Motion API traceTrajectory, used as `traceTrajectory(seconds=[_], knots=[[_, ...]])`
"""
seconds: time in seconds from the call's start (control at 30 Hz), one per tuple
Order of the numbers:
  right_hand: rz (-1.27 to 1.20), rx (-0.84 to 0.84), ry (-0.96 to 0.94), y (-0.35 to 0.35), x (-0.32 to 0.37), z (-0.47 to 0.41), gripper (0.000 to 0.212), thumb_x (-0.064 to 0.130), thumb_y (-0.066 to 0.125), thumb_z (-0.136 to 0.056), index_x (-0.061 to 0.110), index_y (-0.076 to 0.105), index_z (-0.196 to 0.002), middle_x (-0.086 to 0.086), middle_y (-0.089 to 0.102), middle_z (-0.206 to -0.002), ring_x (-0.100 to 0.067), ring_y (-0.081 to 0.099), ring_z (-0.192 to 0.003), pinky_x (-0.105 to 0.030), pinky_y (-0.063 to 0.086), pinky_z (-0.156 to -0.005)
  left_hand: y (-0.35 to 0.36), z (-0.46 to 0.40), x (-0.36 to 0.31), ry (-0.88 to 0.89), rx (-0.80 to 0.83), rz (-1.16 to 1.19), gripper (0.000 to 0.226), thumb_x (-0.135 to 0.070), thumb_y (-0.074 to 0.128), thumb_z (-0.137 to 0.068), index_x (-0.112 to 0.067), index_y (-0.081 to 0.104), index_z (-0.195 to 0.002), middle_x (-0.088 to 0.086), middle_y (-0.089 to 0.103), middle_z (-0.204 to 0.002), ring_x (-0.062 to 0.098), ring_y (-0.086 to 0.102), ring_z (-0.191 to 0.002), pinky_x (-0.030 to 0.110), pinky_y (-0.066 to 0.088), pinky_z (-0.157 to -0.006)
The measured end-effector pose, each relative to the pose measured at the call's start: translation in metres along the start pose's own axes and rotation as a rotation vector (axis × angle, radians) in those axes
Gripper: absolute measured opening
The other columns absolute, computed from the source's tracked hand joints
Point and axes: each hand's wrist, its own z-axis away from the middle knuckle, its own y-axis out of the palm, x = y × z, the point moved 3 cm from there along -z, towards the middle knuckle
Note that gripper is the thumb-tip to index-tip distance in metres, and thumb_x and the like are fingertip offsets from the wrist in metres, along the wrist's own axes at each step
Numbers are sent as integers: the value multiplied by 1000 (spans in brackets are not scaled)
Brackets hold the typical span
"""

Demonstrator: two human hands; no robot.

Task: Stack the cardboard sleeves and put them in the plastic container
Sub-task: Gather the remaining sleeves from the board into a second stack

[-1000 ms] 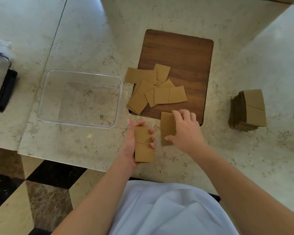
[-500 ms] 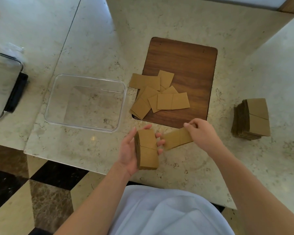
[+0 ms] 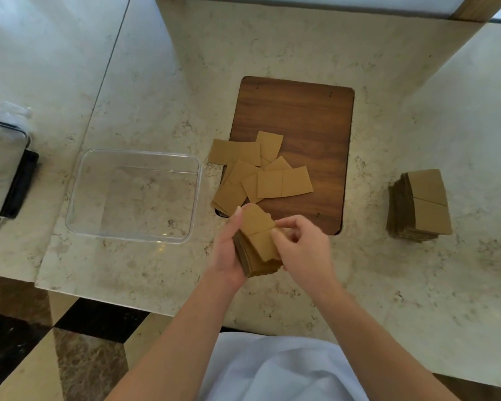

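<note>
**Q:** What are the hands doing?

**A:** The left hand (image 3: 229,250) cradles a small stack of cardboard sleeves (image 3: 258,244) from the side, fingers wrapped round its edge, while the right hand (image 3: 301,250) pinches the top sleeve's corner, apparently squaring it onto the pile. Both hands meet on the stack, just below the wooden board (image 3: 301,125).

**Q:** And the rest?

**A:** Loose sleeves (image 3: 261,175) lie fanned across the board's lower-left corner, likely awaiting collection. The plastic container (image 3: 78,198) sits to the board's left, holding no sleeves. A finished stack (image 3: 422,204) stands well right of the board, seemingly set aside.

**Q:** Any markings?

**A:** None readable; the sleeves appear plain brown.
</note>
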Motion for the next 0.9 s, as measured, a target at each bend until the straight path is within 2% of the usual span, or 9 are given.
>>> traceTrajectory(seconds=[0.13, 0.2, 0.3, 0.43, 0.57, 0.67, 0.73, 0.8, 0.9], knots=[[297, 179, -59, 0, 4, -23, 18, 48, 65, -95, 32, 72, -102, 9, 61, -99, -1, 58, -81, -13, 41, -57, 4, -13, -7, 22, -18, 14, 33, -15, 64, -98, -28, 68, -128, 18, 76, -113, 34, 76, -92, 50, 62, -73], [300, 37, -65, -18, 9, -48, 21, 48, 65, -94, 30, 71, -105, 6, 56, -109, -1, 56, -87, -14, 40, -67, 6, -18, -10, 28, -8, 79, 30, -28, 67, -98, -27, 66, -128, 16, 71, -99, 30, 72, -77, 46, 62, -70], [443, -130, -169, -35, 18, -85, 40, 35, 72, -92, 24, 60, -128, -1, 52, -125, -16, 55, -108, -23, 45, -84, 7, -20, -11, 1, 60, 160, 53, -62, 68, -90, -29, 64, -131, 13, 61, -90, 24, 61, -66, 42, 58, -70], [875, 2, -217, -28, 24, -124, 74, 43, 79, -84, 34, 42, -147, -6, 34, -150, -34, 30, -137, -52, 36, -109, 6, -18, -13, -68, 187, 208, 69, -80, 56, -85, -39, 61, -140, 15, 63, -93, 25, 61, -73, 38, 53, -67], [981, -32, -209, -25, 19, -139, 69, 48, 85, -76, 25, 51, -131, -6, 41, -136, -32, 37, -127, -52, 35, -105, 2, -15, -17, -89, 255, 221, 57, -57, 64, -94, -28, 60, -143, 19, 66, -109, 31, 65, -90, 40, 54, -70], [858, -10, -192, -28, 9, -138, 44, 38, 79, -86, 23, 53, -119, 1, 54, -116, -26, 53, -110, -46, 45, -94, 0, -15, -18, -133, 256, 209, 47, -48, 58, -101, -25, 61, -142, 22, 67, -112, 33, 66, -90, 41, 55, -70], [553, 65, -176, -34, 4, -135, 16, 26, 66, -98, 29, 59, -112, 7, 66, -101, -15, 63, -90, -33, 53, -76, -1, -19, -16, -154, 233, 197, 44, -49, 56, -102, -23, 66, -137, 23, 67, -110, 33, 66, -85, 40, 57, -65], [177, 90, -193, -44, 10, -126, 19, 22, 62, -101, 39, 68, -102, 14, 73, -95, -4, 66, -85, -19, 51, -70, -2, -22, -14, -184, 205, 186, 45, -52, 59, -98, -22, 69, -130, 24, 66, -110, 33, 66, -81, 38, 58, -61], [-96, 357, -74, -55, 21, -114, 14, 45, 74, -86, 46, 78, -99, 18, 76, -94, -1, 68, -87, -17, 53, -69, 1, -21, -9, -295, 221, 196, 63, -64, 60, -94, -14, 68, -132, 25, 68, -113, 34, 69, -86, 40, 60, -63]])
